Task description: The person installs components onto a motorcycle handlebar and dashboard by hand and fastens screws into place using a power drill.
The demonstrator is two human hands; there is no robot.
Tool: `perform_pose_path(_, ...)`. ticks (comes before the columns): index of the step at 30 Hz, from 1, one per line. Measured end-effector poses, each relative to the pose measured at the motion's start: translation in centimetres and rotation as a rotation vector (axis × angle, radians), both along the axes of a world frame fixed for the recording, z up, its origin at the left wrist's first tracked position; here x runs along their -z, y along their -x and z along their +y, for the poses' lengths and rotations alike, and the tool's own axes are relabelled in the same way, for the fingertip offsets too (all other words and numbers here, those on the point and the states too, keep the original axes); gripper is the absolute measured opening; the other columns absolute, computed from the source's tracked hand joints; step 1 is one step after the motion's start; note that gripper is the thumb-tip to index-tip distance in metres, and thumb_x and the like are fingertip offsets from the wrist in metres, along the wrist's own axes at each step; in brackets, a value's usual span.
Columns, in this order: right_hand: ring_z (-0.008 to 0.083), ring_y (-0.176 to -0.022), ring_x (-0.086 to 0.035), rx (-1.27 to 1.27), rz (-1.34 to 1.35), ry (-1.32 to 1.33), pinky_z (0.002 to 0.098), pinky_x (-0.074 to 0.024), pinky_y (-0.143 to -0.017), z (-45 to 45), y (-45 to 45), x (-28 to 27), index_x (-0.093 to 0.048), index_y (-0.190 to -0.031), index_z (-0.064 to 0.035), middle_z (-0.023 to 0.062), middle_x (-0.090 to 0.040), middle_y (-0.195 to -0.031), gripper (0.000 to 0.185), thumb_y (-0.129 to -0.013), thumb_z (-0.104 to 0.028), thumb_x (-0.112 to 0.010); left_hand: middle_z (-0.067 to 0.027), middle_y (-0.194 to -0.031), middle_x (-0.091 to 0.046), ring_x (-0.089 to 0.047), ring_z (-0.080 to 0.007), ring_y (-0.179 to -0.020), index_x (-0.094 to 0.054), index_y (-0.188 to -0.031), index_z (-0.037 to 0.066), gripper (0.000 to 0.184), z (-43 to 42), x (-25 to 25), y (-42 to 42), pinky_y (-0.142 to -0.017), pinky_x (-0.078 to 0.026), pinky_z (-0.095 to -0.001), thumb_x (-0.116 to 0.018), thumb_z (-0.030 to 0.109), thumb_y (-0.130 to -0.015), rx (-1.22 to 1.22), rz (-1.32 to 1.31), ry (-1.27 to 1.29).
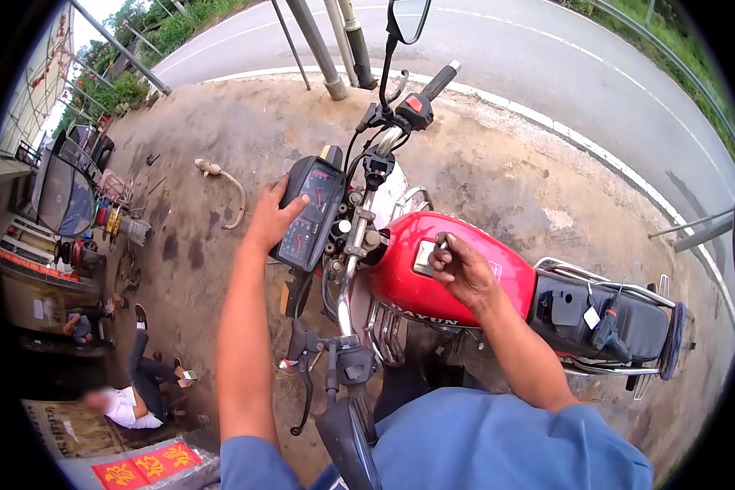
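My left hand (271, 216) grips the edge of the motorcycle's black instrument cluster (312, 214), its thumb lying over the face with the dials. Over the red fuel tank (486, 260), beside the metal filler cap (423, 257), is my right hand (468, 273). Its fingers are curled with thumb and fingertips together; whatever may be between them is too small to name. The chrome handlebar (358, 245) runs between the cluster and the tank. Wires and bolts around the cluster's mount are partly hidden beneath it.
On the black seat (649, 331) lie a power drill (608, 331), a black plastic part (565, 309) and a white tag (590, 317). A person in a white shirt (139, 408) sits at the left, another person (80, 327) behind. Posts (314, 45) stand by the road.
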State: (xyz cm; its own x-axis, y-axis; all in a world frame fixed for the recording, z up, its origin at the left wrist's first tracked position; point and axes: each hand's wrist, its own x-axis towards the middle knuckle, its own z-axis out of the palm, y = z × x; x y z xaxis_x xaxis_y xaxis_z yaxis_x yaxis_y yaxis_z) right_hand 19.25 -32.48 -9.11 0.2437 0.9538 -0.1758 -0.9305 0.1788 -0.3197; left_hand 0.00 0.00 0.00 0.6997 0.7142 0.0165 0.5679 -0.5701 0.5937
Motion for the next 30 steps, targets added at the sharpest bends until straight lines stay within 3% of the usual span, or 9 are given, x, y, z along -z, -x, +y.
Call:
perform_pose_path(2, 0.0134, -0.075, -0.055, -0.008, -0.011, 0.079, 0.0229, -0.0417, -0.056, 0.9, -0.6, -0.2, -0.064, -0.108, -0.0085, 0.0, -0.06, -0.08, 0.023, -0.105, -0.031, -0.06, -0.026, -0.151, -0.047, -0.049, -0.0366, -0.138, -0.048, -0.15, -0.001, 0.077, -1.1, 0.0, -1.0, -0.115, -0.037, -0.0396, -0.069, 0.034, -0.085, 0.026, -0.036, 0.028)
perform_pose_path(9, 0.0087, -0.074, -0.051, -0.005, 0.013, 0.106, 0.02, -0.0368, -0.052, 7.2, 0.5, -0.7, -0.067, -0.115, -0.006, -0.0008, -0.06, -0.082, 0.021, -0.103, -0.024, -0.063, -0.0287, -0.149, -0.048, -0.05, -0.0388, -0.136, -0.051, -0.148, -0.001, 0.08, 1.0, -1.6, -0.2, -0.114, -0.04, -0.0405, -0.068, 0.03, -0.077, 0.104, 0.05, -0.018)
perform_pose_path(11, 0.0052, -0.071, -0.047, -0.041, -0.286, 0.236, 0.018, -0.0333, -0.051, 7.6, 0.4, -1.6, -0.068, -0.119, -0.0042, -0.0001, -0.062, -0.084, 0.022, -0.102, -0.017, -0.065, -0.0281, -0.149, -0.048, -0.051, -0.0384, -0.136, -0.05, -0.148, -0.002, 0.081, 0.6, -2.1, -0.6, -0.114, -0.04, -0.0402, -0.067, 0.029, -0.075, 0.121, 0.066, -0.008)
perform_pose_path(13, 0.0078, -0.074, -0.054, -0.053, -0.426, 0.263, 0.0213, -0.0434, -0.058, 8.8, 0.2, -1.8, -0.069, -0.12, -0.0024, 0.0017, -0.067, -0.092, 0.023, -0.102, -0.015, -0.065, -0.0273, -0.148, -0.049, -0.051, -0.0379, -0.136, -0.05, -0.148, -0.003, 0.081, 1.3, -2.1, -0.5, -0.114, -0.04, -0.0397, -0.067, 0.028, -0.075, 0.15, 0.074, -0.025)
perform_pose_path(15, 0.0105, -0.079, -0.059, 0.119, -0.953, 0.259, 0.028, -0.0511, -0.071, 9.9, 0.7, -2.0, -0.07, -0.118, -0.0007, -0.0016, -0.068, -0.095, 0.024, -0.099, -0.015, -0.066, -0.0271, -0.148, -0.048, -0.051, -0.038, -0.136, -0.05, -0.148, -0.002, 0.082, 1.6, -1.8, -0.2, -0.114, -0.04, -0.0401, -0.067, 0.03, -0.075, 0.154, 0.078, -0.026)
perform_pose_path(16, 0.0204, -0.091, -0.068, 0.12, -0.991, 0.25, 0.0342, -0.054, -0.085, 10.4, 0.6, -2.2, -0.071, -0.113, -0.0003, 0.0057, -0.073, -0.101, 0.022, -0.095, -0.013, -0.067, -0.0268, -0.148, -0.048, -0.051, -0.0382, -0.136, -0.05, -0.148, -0.001, 0.082, 1.7, -1.8, -0.1, -0.114, -0.04, -0.0403, -0.068, 0.031, -0.075, 0.159, 0.073, -0.021)
perform_pose_path(17, 0.0204, -0.091, -0.068, 0.119, -0.994, 0.249, 0.0342, -0.054, -0.085, 11.0, 0.6, -2.4, -0.071, -0.113, -0.0003, 0.0057, -0.073, -0.101, 0.022, -0.095, -0.013, -0.067, -0.0264, -0.148, -0.048, -0.051, -0.0383, -0.135, -0.05, -0.149, 0.0, 0.082, 1.9, -1.7, 0.0, -0.113, -0.04, -0.0405, -0.068, 0.032, -0.075, 0.163, 0.067, -0.017)
perform_pose_path(20, 0.0356, -0.093, -0.07, 0.326, -1.67, 0.359, 0.0416, -0.0559, -0.084, 13.9, 0.6, -1.7, -0.072, -0.107, -0.0024, 0.0189, -0.072, -0.1, 0.023, -0.086, -0.012, -0.072, -0.0257, -0.147, -0.049, -0.052, -0.0385, -0.134, -0.05, -0.149, 0.001, 0.082, 1.9, -1.7, 0.2, -0.113, -0.041, -0.0409, -0.069, 0.033, -0.076, 0.173, 0.056, -0.016)
perform_pose_path(30, 0.0405, -0.088, -0.068, 0.386, -1.853, 0.558, 0.0503, -0.0553, -0.079, 16.6, 2.0, -1.6, -0.071, -0.091, -0.0028, 0.0197, -0.07, -0.09, 0.015, -0.081, -0.011, -0.065, -0.0263, -0.143, -0.051, -0.054, -0.0396, -0.131, -0.051, -0.147, -0.002, 0.083, 1.3, -1.9, 0.2, -0.111, -0.043, -0.0411, -0.069, 0.035, -0.075, 0.144, 0.006, -0.032)
